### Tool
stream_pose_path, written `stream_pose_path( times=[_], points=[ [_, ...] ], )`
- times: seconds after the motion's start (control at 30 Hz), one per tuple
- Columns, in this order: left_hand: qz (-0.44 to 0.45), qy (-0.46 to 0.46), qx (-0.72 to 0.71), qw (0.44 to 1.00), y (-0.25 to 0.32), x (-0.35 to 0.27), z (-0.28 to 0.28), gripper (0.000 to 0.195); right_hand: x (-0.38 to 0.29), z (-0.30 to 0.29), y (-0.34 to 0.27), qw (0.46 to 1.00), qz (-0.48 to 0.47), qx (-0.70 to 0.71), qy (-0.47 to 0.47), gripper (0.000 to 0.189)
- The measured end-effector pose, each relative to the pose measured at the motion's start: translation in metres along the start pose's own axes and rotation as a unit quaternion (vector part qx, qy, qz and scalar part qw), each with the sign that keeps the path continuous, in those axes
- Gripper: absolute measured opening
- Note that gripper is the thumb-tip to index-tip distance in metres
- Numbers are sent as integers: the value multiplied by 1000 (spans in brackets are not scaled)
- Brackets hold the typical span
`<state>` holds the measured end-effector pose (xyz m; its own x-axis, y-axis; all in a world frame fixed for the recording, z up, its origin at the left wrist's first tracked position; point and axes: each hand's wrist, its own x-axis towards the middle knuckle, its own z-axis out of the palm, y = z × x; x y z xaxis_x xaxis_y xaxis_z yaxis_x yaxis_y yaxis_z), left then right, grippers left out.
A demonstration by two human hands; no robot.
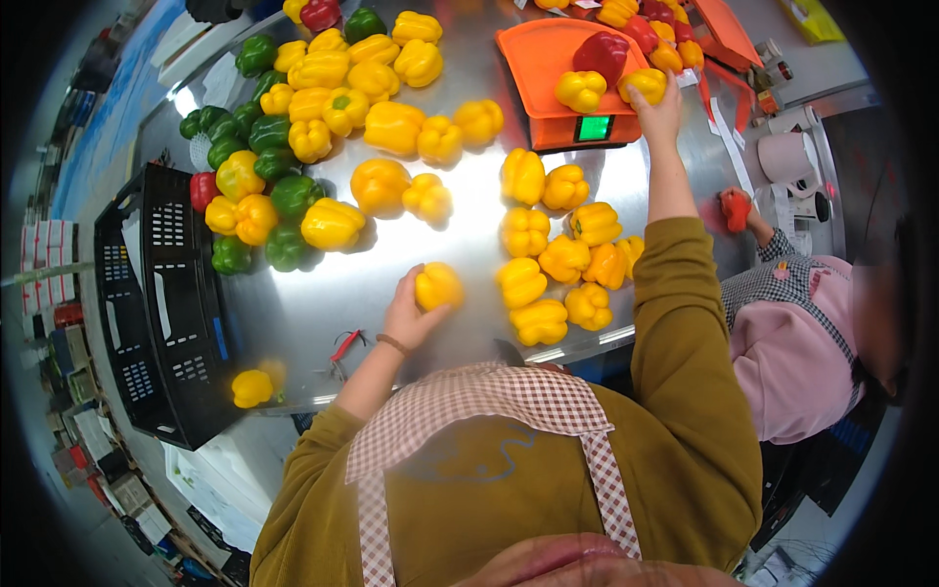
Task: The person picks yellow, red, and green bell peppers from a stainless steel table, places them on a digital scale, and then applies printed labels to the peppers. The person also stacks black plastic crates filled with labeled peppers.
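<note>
My left hand is closed around a yellow bell pepper low over the steel table, near its front edge. Out to the right, my right hand grips another yellow bell pepper at the orange pan of a digital scale. A red bell pepper and a second yellow one rest in that pan. Between my arms lies a group of several yellow peppers. Whether the right-hand pepper touches the pan I cannot tell.
Yellow and green bell peppers spread over the table's left half. A black plastic crate stands at the left edge. Red-handled snips lie near the front. At right, a person in pink holds something red beside a mug.
</note>
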<state>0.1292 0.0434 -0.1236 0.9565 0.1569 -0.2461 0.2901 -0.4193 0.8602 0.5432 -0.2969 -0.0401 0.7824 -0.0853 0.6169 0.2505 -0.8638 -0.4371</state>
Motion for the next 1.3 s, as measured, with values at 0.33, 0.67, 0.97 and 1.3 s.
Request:
stream_pose_path(
  times=[0.33,0.67,0.97,1.3],
  points=[
    [-18,-3,-10,1000,-4,1,1,79,-78,-50,13,944,183,274,22,79],
    [-10,-2,7,1000,-7,0,2,78,-176,-40,14,960,196,124,-156,69],
    [-2,-2,1,1000,-10,-2,3,79,-103,-40,-51,991,-52,106,-65,73],
    [-17,-13,0,1000,-2,-3,-3,82,-68,-54,-127,964,8,193,-184,69]
  ],
)
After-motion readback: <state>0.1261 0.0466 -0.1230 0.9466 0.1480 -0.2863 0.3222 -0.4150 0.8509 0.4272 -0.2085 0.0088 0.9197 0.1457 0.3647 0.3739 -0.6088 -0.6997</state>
